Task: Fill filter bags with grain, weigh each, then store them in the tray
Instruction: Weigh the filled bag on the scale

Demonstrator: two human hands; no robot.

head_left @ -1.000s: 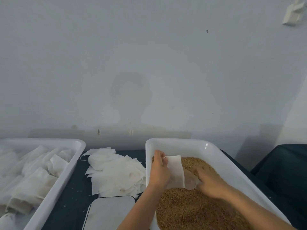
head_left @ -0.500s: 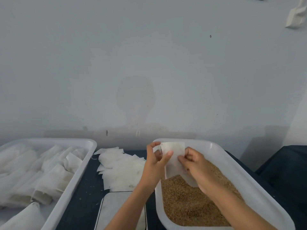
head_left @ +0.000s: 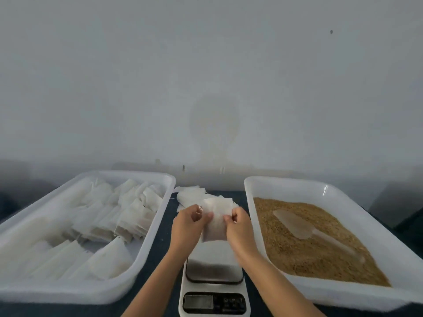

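Fingers (head_left: 207, 216) of left hand (head_left: 187, 227) curled, pinching left edge of filter bag (head_left: 216, 221); right hand (head_left: 239, 227) pinches right edge. Bag held up between both hands above scale (head_left: 214, 284), clear of platform.

Storage tray (head_left: 151, 248) at left holds filled bags. Empty bags (head_left: 190, 197) stacked behind hands. Grain tray (head_left: 329, 193) at right, scoop (head_left: 295, 225) lying on grain (head_left: 309, 255).

Bag likely light, thin, limp, easily torn; best held at top corners, mouth up. Scale writing too blurred to read; no brand visible.
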